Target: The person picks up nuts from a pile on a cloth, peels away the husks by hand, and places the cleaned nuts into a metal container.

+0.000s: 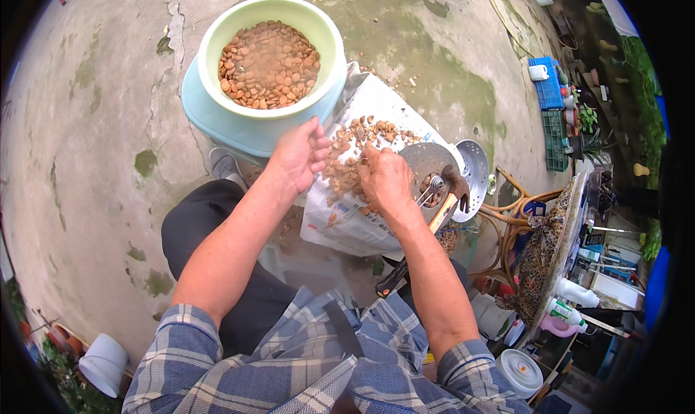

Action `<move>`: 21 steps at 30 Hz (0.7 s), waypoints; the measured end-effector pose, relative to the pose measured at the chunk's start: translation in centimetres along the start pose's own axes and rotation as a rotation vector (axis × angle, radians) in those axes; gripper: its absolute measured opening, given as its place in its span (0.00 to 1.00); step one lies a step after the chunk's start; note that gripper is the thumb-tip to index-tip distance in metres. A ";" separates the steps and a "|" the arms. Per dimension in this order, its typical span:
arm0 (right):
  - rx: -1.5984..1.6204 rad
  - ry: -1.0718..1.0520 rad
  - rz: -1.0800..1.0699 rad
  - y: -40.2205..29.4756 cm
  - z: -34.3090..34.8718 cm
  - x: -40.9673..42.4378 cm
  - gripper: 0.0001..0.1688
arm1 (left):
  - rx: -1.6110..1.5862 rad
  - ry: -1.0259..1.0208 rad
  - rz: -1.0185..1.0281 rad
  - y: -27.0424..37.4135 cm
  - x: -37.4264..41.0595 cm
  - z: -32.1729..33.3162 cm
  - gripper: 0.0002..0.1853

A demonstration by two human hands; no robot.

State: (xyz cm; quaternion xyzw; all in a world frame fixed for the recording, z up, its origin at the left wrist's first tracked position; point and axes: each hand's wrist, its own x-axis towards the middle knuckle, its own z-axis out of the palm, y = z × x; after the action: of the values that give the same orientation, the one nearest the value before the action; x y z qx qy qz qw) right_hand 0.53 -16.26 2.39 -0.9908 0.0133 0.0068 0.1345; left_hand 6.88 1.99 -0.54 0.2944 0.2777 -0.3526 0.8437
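My left hand (302,156) is half curled, palm turned inward, just below a pale green basin (210,72); whether something lies in its palm is unclear. Brown hard-shelled kernels (269,66) fill much of that basin. My right hand (386,179) bends down over cracked brown shells (347,178) spread across a white printed sack (320,226); its fingertips are partly hidden. Right of it, a round stone block (421,159) has a hollow with kernels. A claw hammer (455,188) and wire metal tongs (434,185) rest on the stone.
The basin stands on a light blue stool (203,118). A perforated metal colander (473,169) sits beyond the stone. At right are a bent-cane chair frame (505,218), a cluttered table (564,251) and plastic crates (554,137). A white bucket (103,365) stands lower left.
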 end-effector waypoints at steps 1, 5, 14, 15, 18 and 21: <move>-0.026 0.009 0.021 0.0 -0.7 0.7 0.10 | -0.009 -0.003 0.002 0.0 0.1 -0.2 0.13; -0.071 0.196 0.055 2.6 -0.9 4.1 0.08 | -0.004 0.004 -0.009 0.0 0.2 -0.1 0.13; -0.197 -0.129 0.095 5.6 -0.1 6.7 0.11 | 0.011 0.002 -0.003 0.2 0.1 0.1 0.14; -0.182 -0.042 0.047 5.7 0.0 6.5 0.09 | 0.007 0.000 -0.004 0.2 0.1 0.0 0.14; -0.132 0.079 -0.046 5.6 0.1 5.8 0.08 | 0.008 0.001 -0.004 0.2 0.1 0.0 0.14; -0.127 -0.047 -0.021 4.5 -0.3 5.6 0.12 | -0.010 -0.006 0.003 0.1 0.3 -0.3 0.13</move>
State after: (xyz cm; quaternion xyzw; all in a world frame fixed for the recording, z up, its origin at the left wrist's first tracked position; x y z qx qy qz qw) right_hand 6.05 -20.85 1.38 -0.9970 -0.0009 0.0294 0.0716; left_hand 7.06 2.16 -0.90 0.2894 0.2767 -0.3509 0.8465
